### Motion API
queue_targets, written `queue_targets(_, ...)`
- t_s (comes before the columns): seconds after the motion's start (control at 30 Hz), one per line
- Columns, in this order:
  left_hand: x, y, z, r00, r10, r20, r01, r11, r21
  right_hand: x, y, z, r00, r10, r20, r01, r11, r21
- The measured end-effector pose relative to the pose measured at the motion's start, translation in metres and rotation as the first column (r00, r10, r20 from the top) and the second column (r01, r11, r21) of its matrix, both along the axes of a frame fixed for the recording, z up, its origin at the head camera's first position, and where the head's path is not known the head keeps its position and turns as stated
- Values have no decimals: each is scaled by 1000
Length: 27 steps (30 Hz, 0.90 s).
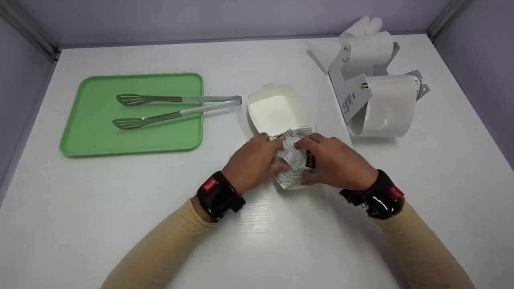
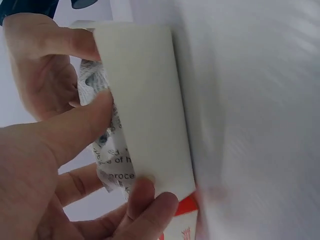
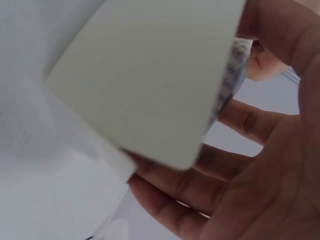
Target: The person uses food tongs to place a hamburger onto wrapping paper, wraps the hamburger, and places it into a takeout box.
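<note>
A white cardboard clamshell box (image 1: pixel 274 111) lies with its lid folded back, away from me. In its near half sits a bundle wrapped in printed paper (image 1: pixel 295 154), with a small black label near its right edge. My left hand (image 1: pixel 257 160) holds the bundle from the left; in the left wrist view its thumb lies on the printed paper and fingertips touch the box wall (image 2: pixel 142 110). From the right, my right hand (image 1: pixel 337 162) grips the bundle, fingers curved along the box side (image 3: pixel 150 85) in the right wrist view. What the paper wraps is hidden.
On the left lies a green tray (image 1: pixel 92 140) with metal tongs (image 1: pixel 192 104) across it, their handle end past its right edge. A metal stand (image 1: pixel 349 96) bearing white rolls (image 1: pixel 389 104) stands at the right. Walls border the table's back and sides.
</note>
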State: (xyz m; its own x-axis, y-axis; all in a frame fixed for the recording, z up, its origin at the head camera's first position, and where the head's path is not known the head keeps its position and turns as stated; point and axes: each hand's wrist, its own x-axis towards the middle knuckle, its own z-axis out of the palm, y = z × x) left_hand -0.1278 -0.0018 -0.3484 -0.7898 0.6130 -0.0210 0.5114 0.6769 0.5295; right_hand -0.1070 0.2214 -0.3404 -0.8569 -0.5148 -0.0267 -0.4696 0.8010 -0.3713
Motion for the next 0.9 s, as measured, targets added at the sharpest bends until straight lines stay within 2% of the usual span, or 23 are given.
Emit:
queue_targets(0.13, 2, -15, -3, 999, 24, 33, -25, 999, 31, 0, -7, 1, 1000, 10, 21, -10, 1000, -12)
queue_targets(0.23, 3, -19, -4, 999, 21, 35, -23, 999, 43, 2, -7, 4, 999, -12, 47, 13, 1000, -24)
queue_targets(0.47, 4, -15, -5, 999, 8, 44, -11, 998, 61, 10, -2, 8, 990, -123, 63, 124, 992, -29)
queue_targets(0.67, 7, -13, -10, 1000, 16, 24, -18, 996, 92, 12, -6, 6, 992, -128, 5, 128, 992, -11)
queue_targets(0.8, 7, -13, -11, 1000, 20, 20, -22, 995, 97, 10, -7, 3, 990, -139, 3, 139, 990, -20)
queue_targets(0.9, 7, -13, -11, 1000, 8, -7, -7, 996, 88, 8, -5, 2, 992, -126, 5, 126, 992, -30)
